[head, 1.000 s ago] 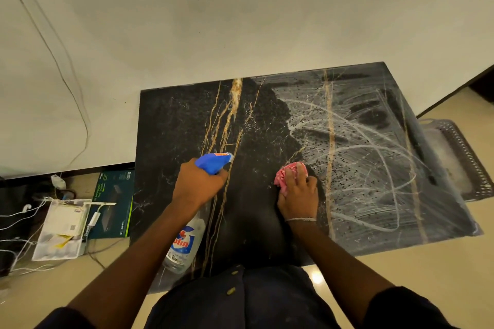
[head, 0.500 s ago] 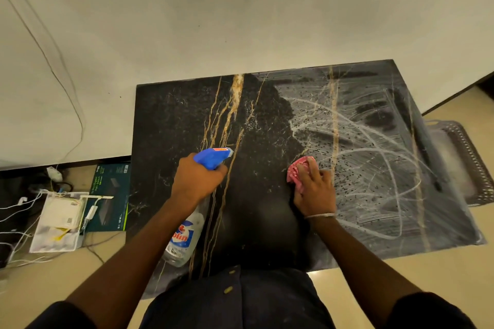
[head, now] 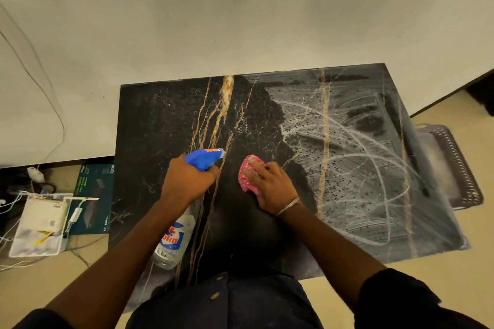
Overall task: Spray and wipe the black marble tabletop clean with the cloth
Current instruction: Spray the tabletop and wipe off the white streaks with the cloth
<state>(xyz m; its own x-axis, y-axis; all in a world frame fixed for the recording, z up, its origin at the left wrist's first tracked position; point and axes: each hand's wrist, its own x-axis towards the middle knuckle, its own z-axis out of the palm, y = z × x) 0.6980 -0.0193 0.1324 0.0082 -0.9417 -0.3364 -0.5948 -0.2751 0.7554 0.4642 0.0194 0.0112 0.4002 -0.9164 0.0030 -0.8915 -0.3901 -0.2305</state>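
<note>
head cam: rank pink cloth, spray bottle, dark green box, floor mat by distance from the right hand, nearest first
1. Pink cloth: under the right hand, pressed to the marble.
2. Spray bottle: just left, held by the left hand.
3. Floor mat: on the floor, off the table's right edge.
4. Dark green box: on the floor, off the left edge; close to 3.

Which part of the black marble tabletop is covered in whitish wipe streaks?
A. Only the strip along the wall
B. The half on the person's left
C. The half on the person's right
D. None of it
C: the whitish streaks spread across the tabletop to the right of the right hand pressing the pink cloth.
</note>
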